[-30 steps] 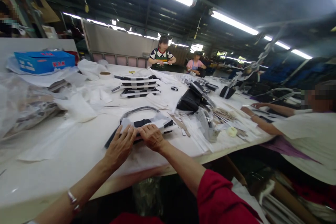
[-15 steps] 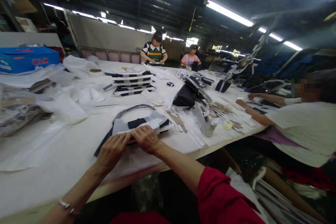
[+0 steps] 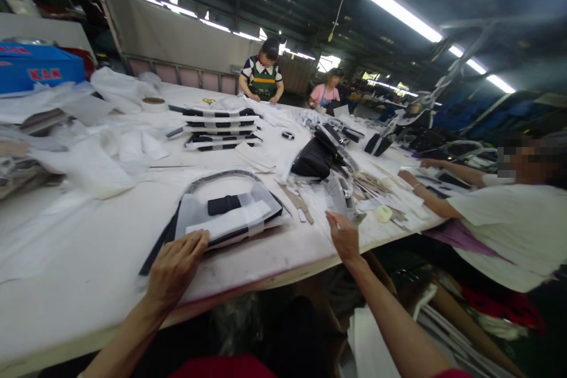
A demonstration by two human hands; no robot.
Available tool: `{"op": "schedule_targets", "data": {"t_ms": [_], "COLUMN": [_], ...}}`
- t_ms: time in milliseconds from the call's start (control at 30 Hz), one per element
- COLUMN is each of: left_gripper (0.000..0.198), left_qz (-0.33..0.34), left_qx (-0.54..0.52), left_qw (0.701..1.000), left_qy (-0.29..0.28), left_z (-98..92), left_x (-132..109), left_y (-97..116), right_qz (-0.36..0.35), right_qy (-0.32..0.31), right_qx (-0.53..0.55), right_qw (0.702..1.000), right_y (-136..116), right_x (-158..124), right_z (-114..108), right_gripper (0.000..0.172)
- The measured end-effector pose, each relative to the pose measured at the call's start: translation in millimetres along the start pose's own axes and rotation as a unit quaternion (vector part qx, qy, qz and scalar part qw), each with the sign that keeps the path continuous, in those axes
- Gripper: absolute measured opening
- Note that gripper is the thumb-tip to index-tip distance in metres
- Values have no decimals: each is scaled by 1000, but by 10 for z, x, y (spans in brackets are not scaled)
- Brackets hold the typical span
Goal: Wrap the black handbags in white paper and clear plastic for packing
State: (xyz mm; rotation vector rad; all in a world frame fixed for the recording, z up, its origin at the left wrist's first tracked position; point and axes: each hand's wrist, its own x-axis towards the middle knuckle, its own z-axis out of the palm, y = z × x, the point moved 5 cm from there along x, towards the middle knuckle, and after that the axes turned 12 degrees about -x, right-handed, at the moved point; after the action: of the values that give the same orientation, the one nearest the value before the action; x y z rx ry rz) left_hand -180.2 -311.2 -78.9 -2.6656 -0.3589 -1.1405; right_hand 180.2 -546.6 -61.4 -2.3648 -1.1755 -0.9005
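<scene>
A black handbag lies flat before me, wrapped in translucent white sheeting, with its looped handle pointing away. A white strip runs along its near edge. My left hand grips the handbag's near left edge, fingers over the top and thumb hidden. Off to the right, my right hand is raised above the table's front edge. Its thumb and forefinger are pinched together; anything between them is too small to make out. Just beyond its fingertips stands a greyish tape dispenser.
Several wrapped bags are stacked behind the handbag. A black bag and brown card pieces lie right of it. Clear plastic sheeting covers the left. A co-worker sits at the right; two people work across the table.
My right hand has left the handbag's near edge and moved right to beside the tape dispenser. My left hand stays on the handbag, now nearer its left end. The view has shifted slightly.
</scene>
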Motion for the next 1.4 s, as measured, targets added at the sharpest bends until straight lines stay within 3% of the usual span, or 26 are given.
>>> {"op": "schedule_targets", "data": {"t_ms": [67, 133, 267, 467, 833, 1000, 1167, 1400], "left_gripper": [30, 31, 30, 31, 29, 30, 30, 37], "left_qz": [-7, -15, -18, -12, -18, -24, -47, -161], "left_qx": [1, -1, -9, -11, -13, -15, -24, -51], "left_qw": [1000, 1000, 1000, 999, 999, 998, 997, 983], "left_qy": [8, 11, 12, 27, 40, 48, 55, 67], "left_z": [-4, -5, 2, -19, -49, -50, -25, -13], "left_x": [-1, -2, -12, -5, 4, -4, -38, -132], "left_y": [11, 16, 15, 17, 24, 21, -17, -171], "right_qz": [27, 33, 33, 56, 119, 148, 75, -86], "right_qy": [-65, -109, -187, -265, -331, -300, -282, -308], "right_qx": [-58, -85, -115, -143, -135, -111, 15, 188], "right_qw": [996, 990, 975, 952, 926, 936, 956, 929], "right_y": [325, 459, 412, 355, 350, 316, -139, -1414], "right_x": [-102, -182, -229, -109, 134, 346, 386, -139], "right_z": [166, 282, 419, 421, 238, 11, -75, 113], "right_gripper": [34, 31, 22, 25, 22, 27, 22, 9]}}
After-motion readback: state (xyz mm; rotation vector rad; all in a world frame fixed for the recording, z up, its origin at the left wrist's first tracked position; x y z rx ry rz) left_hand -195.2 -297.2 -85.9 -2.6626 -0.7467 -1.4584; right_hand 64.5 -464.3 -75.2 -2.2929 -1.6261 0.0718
